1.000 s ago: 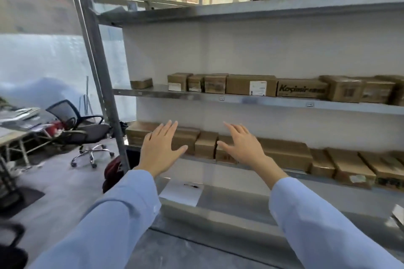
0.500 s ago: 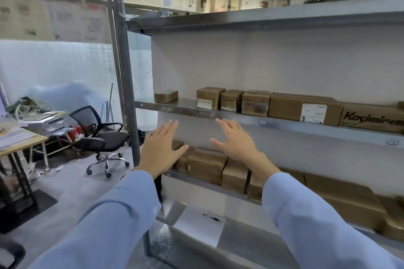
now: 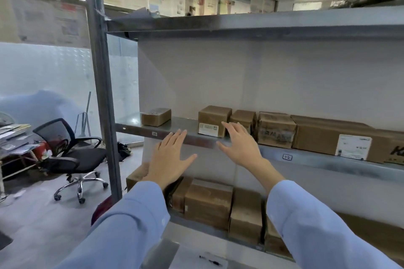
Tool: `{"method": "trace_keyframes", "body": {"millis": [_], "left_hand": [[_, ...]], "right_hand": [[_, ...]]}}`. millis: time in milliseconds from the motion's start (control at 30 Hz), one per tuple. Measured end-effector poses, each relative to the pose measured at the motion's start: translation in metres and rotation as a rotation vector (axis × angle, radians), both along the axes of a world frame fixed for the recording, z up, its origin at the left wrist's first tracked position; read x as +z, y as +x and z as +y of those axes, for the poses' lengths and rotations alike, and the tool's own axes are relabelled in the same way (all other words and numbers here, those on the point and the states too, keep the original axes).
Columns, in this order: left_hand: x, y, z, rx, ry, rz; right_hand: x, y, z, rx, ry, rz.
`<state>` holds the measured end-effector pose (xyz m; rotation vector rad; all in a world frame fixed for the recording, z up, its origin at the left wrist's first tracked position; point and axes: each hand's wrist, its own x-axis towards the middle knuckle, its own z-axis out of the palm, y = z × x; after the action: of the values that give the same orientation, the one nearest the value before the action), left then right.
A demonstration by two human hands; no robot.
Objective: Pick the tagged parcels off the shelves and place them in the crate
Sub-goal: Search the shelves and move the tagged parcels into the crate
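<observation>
On the middle shelf (image 3: 135, 130) I see a row of parcels. The tagged box (image 3: 214, 120) stands at the row's left end, just behind my right hand (image 3: 240, 146). That hand's fingers are spread and hold nothing; I cannot tell whether they touch the box. My left hand (image 3: 168, 157) hovers flat before the shelf edge, fingers straight, holding nothing. A small box (image 3: 156, 116) sits apart, further left. More boxes (image 3: 208, 201) line the lower shelf. A chair (image 3: 72, 155) stands on the floor, left.
</observation>
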<state>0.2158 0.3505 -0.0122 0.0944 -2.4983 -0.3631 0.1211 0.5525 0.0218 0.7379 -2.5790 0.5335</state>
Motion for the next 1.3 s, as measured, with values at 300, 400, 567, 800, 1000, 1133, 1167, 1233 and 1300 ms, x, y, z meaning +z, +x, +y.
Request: {"method": "trace_keyframes", "body": {"millis": [300,400,567,800,1000,1133,1167,1233,1300], "left_hand": [[0.021,-0.119,-0.047,-0.211,-0.007,0.054],[0.028,-0.153,-0.056,-0.292,0.059,0.043],[0.028,-0.198,-0.06,-0.428,0.125,0.019],[0.027,-0.236,-0.068,-0.579,0.245,-0.015],[0.017,-0.252,-0.071,-0.691,0.398,-0.05],[0.02,-0.258,-0.07,-0.739,0.498,-0.025],[0.02,-0.259,-0.069,-0.745,0.514,-0.005],[0.02,-0.257,-0.068,-0.761,0.538,0.034],[0.022,-0.254,-0.068,-0.783,0.56,0.061]], "right_hand": [[0.005,-0.064,-0.027,-0.207,-0.002,0.068],[0.01,-0.076,-0.032,-0.277,-0.011,0.085],[0.011,-0.088,-0.037,-0.329,0.003,0.089],[0.015,-0.111,-0.045,-0.334,0.043,0.103],[0.008,-0.124,-0.051,-0.3,0.027,0.062],[0.007,-0.133,-0.051,-0.266,-0.043,0.061],[0.007,-0.134,-0.051,-0.261,-0.066,0.056],[0.005,-0.135,-0.05,-0.244,-0.112,0.063],[0.004,-0.135,-0.05,-0.216,-0.159,0.09]]}}
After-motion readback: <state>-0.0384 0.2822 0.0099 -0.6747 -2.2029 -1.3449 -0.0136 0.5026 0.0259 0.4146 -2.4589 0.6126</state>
